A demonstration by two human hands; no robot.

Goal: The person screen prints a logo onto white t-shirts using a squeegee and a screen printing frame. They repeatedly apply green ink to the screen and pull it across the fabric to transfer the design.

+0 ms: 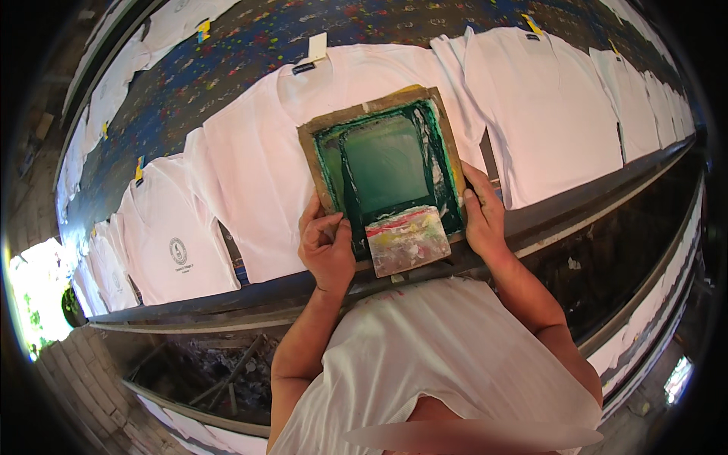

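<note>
Both my hands hold a wooden screen-printing frame (453, 144) with green, ink-stained mesh, tilted slightly in front of my body. My left hand (327, 246) is closed at its lower left side, fingers curled. On the right side, my right hand (484, 214) grips the edge with the thumb on top and the fingers at the outer side. A flat squeegee (408, 246) smeared with white, red and yellow ink rests at the frame's near end, between my hands. Behind the frame lies a white T-shirt (254, 163), its chest partly hidden.
White T-shirts line a long, ink-spattered table (250, 45). The shirt on the left (178, 243) bears a dark round print; the shirt on the right (542, 114) shows a plain front. Several more shirts lie along the far edge. A dark ledge (265, 292) runs along the table's near side.
</note>
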